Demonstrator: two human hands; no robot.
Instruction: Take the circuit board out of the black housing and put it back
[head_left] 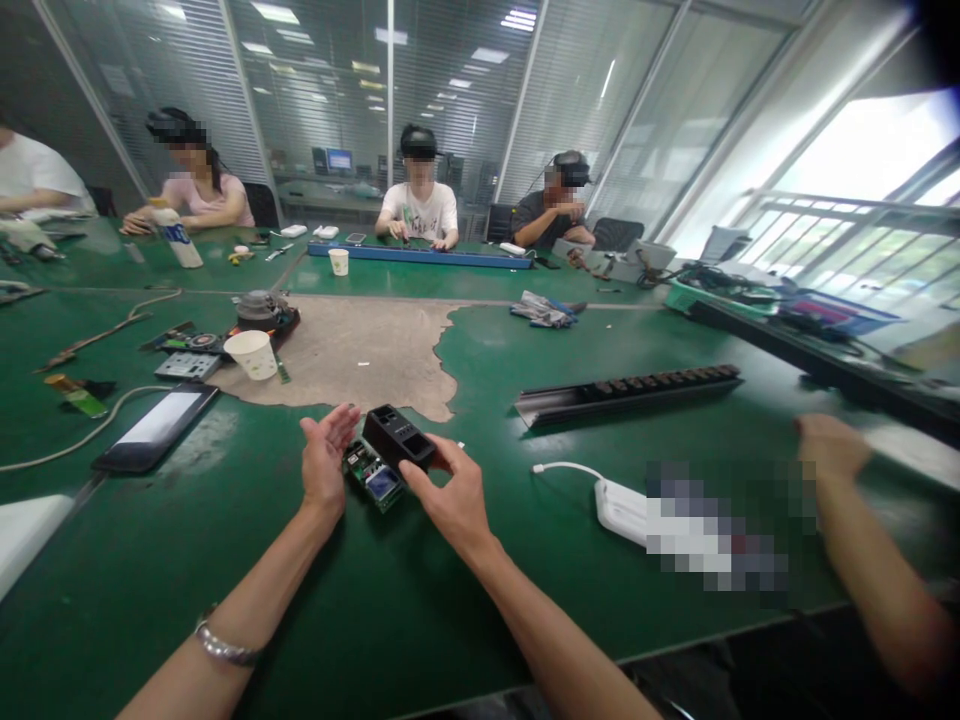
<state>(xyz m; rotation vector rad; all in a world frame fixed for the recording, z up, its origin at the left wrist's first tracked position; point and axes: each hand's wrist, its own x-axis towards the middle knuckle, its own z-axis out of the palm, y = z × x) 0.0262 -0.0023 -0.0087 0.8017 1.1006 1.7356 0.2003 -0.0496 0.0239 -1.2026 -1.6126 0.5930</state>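
Observation:
My right hand (456,495) grips the near end of a black plastic housing (397,437) with cut-out windows, thumb on top and fingers at the far side. The housing is tilted above a green circuit board (367,468) that carries a small bluish display (382,484). Part of the board is hidden under the housing. My left hand (325,465) is open beside the board's left edge, its fingers stretched out and the palm turned toward the housing. I cannot tell whether it touches the board.
On the green table (420,620), a black phone (159,428) and a paper cup (253,355) lie left. A long black channel strip (630,393) and a white device with a cable (622,510) are right. Another person's arm (862,530) reaches in at far right. Several people sit opposite.

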